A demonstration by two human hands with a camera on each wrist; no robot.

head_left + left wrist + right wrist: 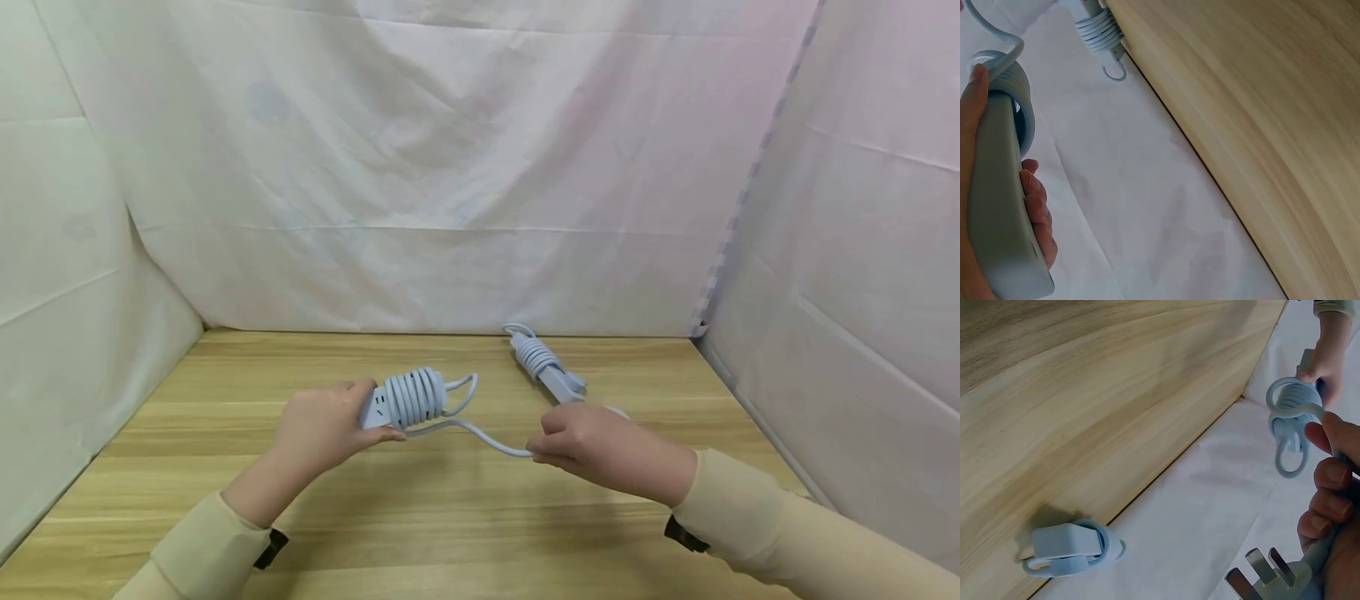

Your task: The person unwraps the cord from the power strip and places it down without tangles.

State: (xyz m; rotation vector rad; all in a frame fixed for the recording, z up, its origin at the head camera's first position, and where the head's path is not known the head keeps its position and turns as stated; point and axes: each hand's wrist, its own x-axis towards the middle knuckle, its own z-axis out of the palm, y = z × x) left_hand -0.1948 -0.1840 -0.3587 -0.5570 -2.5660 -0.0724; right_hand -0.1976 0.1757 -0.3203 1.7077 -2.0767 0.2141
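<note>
My left hand [318, 427] grips one end of a white power strip [377, 408], holding it over the table. Several turns of the strip's own cord [414, 398] wrap its other end, and a small loop sticks out there. From the wraps a slack length runs across to my right hand [596, 443], whose curled fingers hold the cord. The three-pin plug [1285, 582] hangs below those fingers in the right wrist view; the head view hides it. Behind my right hand lies a second power strip [551, 371], also wrapped in its cord.
A wooden table [247, 367] with light grain lies under both hands. White cloth [450, 167] hangs behind the table and along its left and right sides. The second strip sits near the back edge, right of the middle.
</note>
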